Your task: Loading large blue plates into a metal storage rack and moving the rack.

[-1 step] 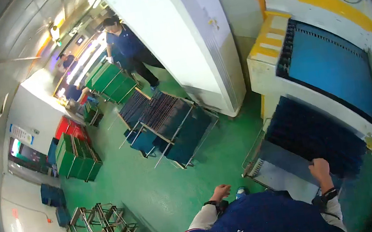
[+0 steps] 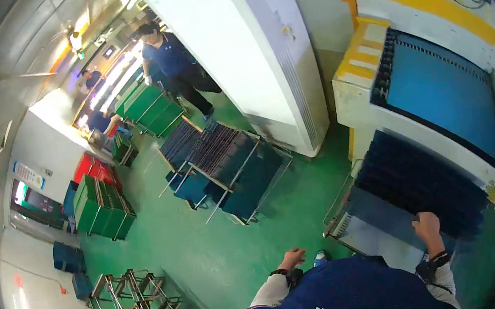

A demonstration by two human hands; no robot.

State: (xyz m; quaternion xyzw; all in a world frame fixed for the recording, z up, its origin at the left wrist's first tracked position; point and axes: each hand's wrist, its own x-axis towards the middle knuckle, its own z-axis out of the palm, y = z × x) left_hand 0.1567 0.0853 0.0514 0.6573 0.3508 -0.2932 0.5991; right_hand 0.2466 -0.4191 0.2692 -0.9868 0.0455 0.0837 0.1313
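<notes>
My left hand (image 2: 292,258) hovers over the green floor near my body, its fingers curled together and nothing visible in them. Farther right, my right hand (image 2: 427,226) is closed at the edge of a blue-grey flat panel (image 2: 382,207); the fingertips' hold on it is partly hidden. Behind that panel, several dark blue panels (image 2: 419,172) stand packed side by side in a rack. A pale flat surface (image 2: 374,241) lies in front of them, within the rack's metal frame.
A machine with a blue bed (image 2: 438,85) stands beyond the panels. Wire racks of dark boards (image 2: 222,151) occupy mid-floor, by a tall white cabinet (image 2: 239,43). Green bins (image 2: 100,211) and metal frames (image 2: 135,300) are left. A co-worker (image 2: 169,55) stands at a green cart (image 2: 154,107).
The view has shifted very slightly. Both hands keep their places, and no object has visibly moved.
</notes>
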